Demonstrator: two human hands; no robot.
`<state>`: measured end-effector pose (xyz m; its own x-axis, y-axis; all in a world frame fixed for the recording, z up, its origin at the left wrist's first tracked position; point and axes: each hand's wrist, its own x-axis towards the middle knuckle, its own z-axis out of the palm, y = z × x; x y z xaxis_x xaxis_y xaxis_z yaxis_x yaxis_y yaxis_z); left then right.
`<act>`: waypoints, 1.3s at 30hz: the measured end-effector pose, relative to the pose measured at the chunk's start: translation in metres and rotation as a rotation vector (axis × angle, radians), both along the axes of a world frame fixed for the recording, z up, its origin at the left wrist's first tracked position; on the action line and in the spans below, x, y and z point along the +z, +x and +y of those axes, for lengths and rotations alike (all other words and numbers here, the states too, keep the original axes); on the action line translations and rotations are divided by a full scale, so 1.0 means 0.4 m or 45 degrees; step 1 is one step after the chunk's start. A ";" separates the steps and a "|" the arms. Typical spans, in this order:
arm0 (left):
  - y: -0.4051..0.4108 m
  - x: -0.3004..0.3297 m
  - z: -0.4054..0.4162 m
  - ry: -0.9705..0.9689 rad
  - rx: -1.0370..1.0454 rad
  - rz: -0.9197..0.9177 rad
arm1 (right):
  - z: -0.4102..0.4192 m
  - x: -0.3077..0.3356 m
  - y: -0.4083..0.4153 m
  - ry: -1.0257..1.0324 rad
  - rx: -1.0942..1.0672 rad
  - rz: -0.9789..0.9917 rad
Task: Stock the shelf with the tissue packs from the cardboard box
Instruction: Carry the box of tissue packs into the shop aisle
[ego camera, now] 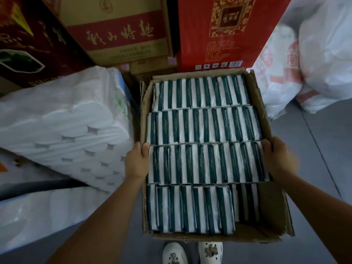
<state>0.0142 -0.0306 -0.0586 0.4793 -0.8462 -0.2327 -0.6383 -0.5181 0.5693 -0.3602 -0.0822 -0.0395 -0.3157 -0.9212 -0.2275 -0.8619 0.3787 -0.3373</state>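
The head camera, the only view, looks straight down into an open brown cardboard box [270,212] standing on a grey floor. Inside, white tissue packs with dark green stripes [202,128] stand on edge in four tight rows. Three rows look full from wall to wall. The row nearest the person has a sunken stretch at its right end, where the packs sit lower and in shadow; it is too dim there to say whether packs are missing or merely lie deeper.

No shelf shows anywhere here, so by my reading the stocking has barely begun, if at all: nearly the whole load is still in the box and has yet to be carried over and set out.

The left hand [136,161] is at the box's left wall, beside the third row from the far end, thumb hooked over the rim onto the end pack and the other fingers hidden outside the wall. The right hand [277,159] mirrors it on the right wall, fingers curled over the rim against that same row's other end. Both hands are closed around the cardboard edges, not spread and not pinching any single pack. That looks like a hold for lifting or shifting the whole box.

Around it lie large white plastic-wrapped bundles of paper rolls [62,126] to the left, red printed cartons [219,31] behind, and a white plastic sack [323,54] to the right.
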 end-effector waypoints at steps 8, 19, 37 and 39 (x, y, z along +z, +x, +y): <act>0.013 -0.006 0.003 -0.174 0.012 -0.171 | -0.001 0.019 -0.006 -0.103 0.129 0.085; 0.029 0.105 0.071 -0.274 -0.068 -0.140 | 0.059 0.146 -0.004 -0.207 0.071 -0.045; 0.100 0.650 0.309 -0.379 -0.045 -0.155 | 0.241 0.702 0.068 -0.245 0.248 -0.271; 0.119 0.716 0.338 -0.389 -0.032 -0.203 | 0.256 0.760 0.089 -0.279 0.278 -0.316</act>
